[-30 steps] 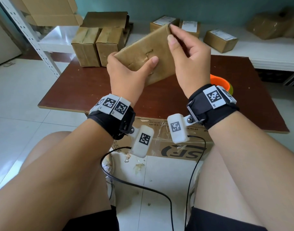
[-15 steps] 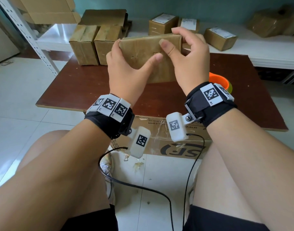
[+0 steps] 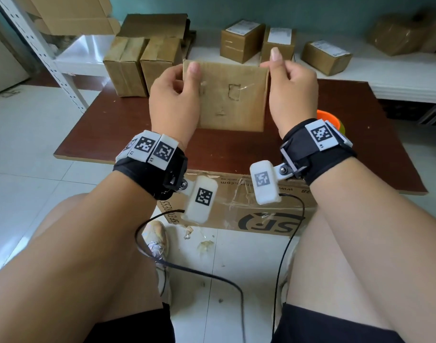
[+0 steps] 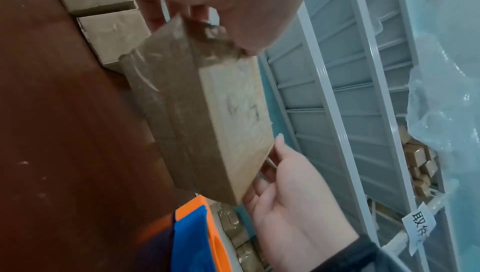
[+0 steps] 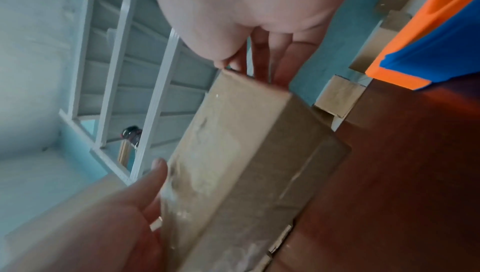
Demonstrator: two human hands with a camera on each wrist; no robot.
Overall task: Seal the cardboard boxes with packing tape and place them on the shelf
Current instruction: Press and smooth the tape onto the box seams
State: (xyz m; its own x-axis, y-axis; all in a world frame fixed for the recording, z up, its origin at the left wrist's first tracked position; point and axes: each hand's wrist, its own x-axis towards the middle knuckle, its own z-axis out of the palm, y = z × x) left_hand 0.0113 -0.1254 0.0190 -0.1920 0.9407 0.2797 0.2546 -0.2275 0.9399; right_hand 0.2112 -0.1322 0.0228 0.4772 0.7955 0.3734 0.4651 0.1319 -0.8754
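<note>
Cardboard box, turned upright between both hands

Item: box (image 3: 233,95), taped, scuffed face toward me, held above the table (image 3: 108,125). A second ago it lay tilted, one corner raised; half a second ago it had levelled; it now stands square.

Grip: left hand (image 3: 173,100) pinches the left edge, thumb on the front, fingers behind. Right hand (image 3: 292,95) pinches the right edge the same way; it has moved off the top edge.

Nearby: two sealed boxes (image 3: 142,65) at the table's far edge; more on the shelf (image 3: 410,80) behind.

Assessment: tape already shows across the box; the turning reads as inspection. Probably ready for the shelf.
</note>
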